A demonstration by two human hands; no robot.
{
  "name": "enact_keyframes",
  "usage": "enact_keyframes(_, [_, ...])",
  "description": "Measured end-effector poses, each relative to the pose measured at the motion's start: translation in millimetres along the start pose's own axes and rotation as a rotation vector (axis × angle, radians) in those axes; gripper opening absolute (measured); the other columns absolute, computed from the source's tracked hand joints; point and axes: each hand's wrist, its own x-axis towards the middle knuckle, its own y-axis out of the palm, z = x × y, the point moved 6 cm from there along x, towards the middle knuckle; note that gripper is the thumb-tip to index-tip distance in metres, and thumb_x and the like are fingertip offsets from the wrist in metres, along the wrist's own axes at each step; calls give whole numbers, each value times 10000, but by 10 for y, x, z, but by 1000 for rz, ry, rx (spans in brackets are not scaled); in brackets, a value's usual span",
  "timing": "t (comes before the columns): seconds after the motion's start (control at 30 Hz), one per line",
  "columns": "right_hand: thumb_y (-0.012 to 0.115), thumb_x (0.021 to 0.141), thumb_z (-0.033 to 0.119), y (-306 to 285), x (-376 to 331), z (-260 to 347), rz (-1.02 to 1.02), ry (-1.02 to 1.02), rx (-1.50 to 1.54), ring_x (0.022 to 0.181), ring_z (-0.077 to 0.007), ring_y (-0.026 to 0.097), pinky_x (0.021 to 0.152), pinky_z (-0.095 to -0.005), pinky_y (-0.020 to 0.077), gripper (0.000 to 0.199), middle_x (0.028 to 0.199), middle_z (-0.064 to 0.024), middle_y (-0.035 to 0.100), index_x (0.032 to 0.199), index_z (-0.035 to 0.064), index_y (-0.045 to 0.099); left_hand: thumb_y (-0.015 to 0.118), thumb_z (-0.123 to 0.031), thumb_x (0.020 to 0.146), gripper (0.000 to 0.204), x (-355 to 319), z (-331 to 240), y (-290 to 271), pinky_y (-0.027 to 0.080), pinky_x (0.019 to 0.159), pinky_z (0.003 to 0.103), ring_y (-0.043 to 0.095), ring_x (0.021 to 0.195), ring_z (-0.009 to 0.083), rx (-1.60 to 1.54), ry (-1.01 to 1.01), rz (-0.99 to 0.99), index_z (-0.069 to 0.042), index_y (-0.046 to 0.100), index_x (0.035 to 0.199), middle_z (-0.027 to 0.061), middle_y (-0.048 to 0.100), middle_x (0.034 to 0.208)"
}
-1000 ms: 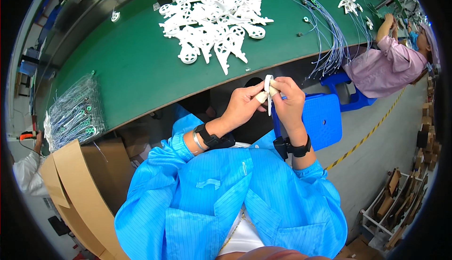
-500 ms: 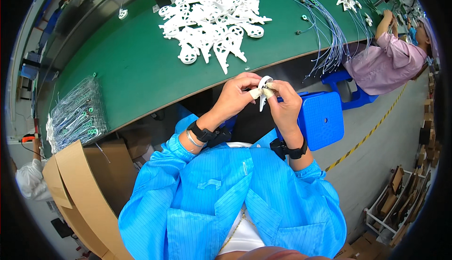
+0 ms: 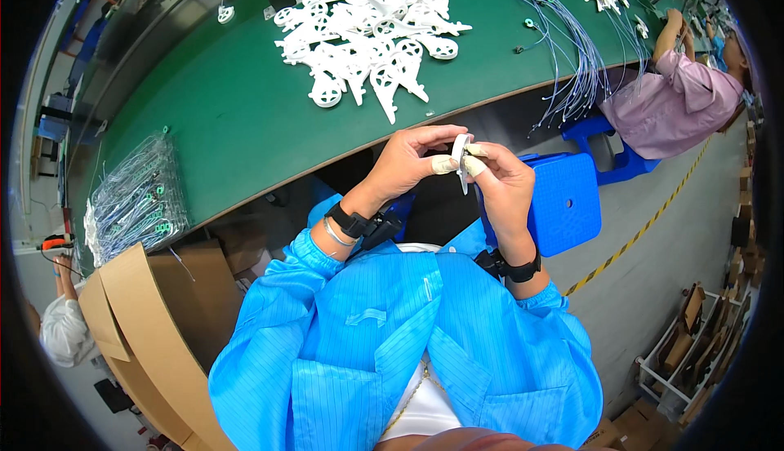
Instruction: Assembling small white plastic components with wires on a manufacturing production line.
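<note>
A white plastic part (image 3: pixel 460 154) with a rounded head and a narrow tail is held on edge in front of me, just off the table's near edge. My left hand (image 3: pixel 412 159) pinches it from the left, fingers at its top and thumb on its side. From the right, my right hand (image 3: pixel 504 180) has thumb and forefinger against its other face. Pale coverings wrap some of my fingertips. Anything small between the right fingertips is too hidden to make out. Beyond my hands, a heap of similar white plastic parts (image 3: pixel 384 31) lies on the green table (image 3: pixel 237 116).
Bundled thin cables (image 3: pixel 572 59) lie at the table's right, and a clear bag of cables (image 3: pixel 139 194) at its left end. An open cardboard box (image 3: pixel 135 312) stands at my left. A blue stool (image 3: pixel 565 206) is at my right, near a co-worker in pink (image 3: pixel 682 104).
The white part has turned more edge-on between my hands. My right hand has shifted slightly right and down. At far left, another person in white has moved a little.
</note>
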Motion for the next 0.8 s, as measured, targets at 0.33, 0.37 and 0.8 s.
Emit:
enact_keyframes(0.33, [664,684,-82,208,-85,478,126,-640,-677,745,-203,611,614,-275,502,211,912,-128,602,890,-42,637,703,-43,760,483,-93,-72,45,474,895,271,591,1020,144,-18,-4,-22,-8,555,1220,97,623,1144])
enact_keyframes(0.37, [677,646,-77,287,-119,556,140,-834,-811,747,-237,609,612,-292,501,239,912,-136,597,878,-38,634,699,-42,768,474,-100,-52,21,475,887,267,590,1011,136,-23,-31,-36,-9,557,1218,91,629,1132])
enact_keyframes(0.8, [614,789,-48,153,54,130,44,-32,-21,692,-92,589,565,-204,460,121,886,-90,632,901,-25,653,700,-41,768,465,-143,-362,42,481,872,267,594,1028,148,584,435,-54,-13,564,1211,119,614,1162])
